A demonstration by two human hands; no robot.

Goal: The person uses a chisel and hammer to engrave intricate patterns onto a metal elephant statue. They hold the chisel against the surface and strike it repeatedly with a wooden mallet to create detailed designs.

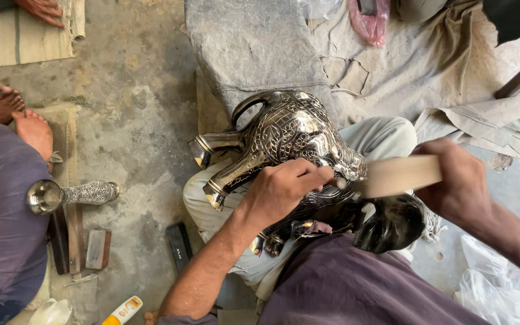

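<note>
An engraved metal elephant figure (290,141) lies on its side across the person's lap, its long axis running from upper left to lower right. Its legs stick out toward the left and lower left, feet pointing at the concrete floor (139,120), and the dark, unpolished head end sits lower right beside the knee. The left hand (281,189) presses down on the figure's flank, fingers curled against the metal, seemingly pinching a small tool whose tip is hard to make out. The right hand (458,180) is clenched around the handle of a wooden mallet (398,176), whose pale block reaches left to just beside the left fingers; motion blurs it.

The floor is rough grey concrete, with a grey cloth (254,48) spread above the figure and crumpled beige sheeting (428,66) at the upper right. At the left another person sits, bare feet (16,117) showing, with an engraved metal vase (70,194) lying on its side near them. A small wooden block (98,248) and a dark flat bar (180,247) rest on the floor. The figure's underside is hidden by the lap.
</note>
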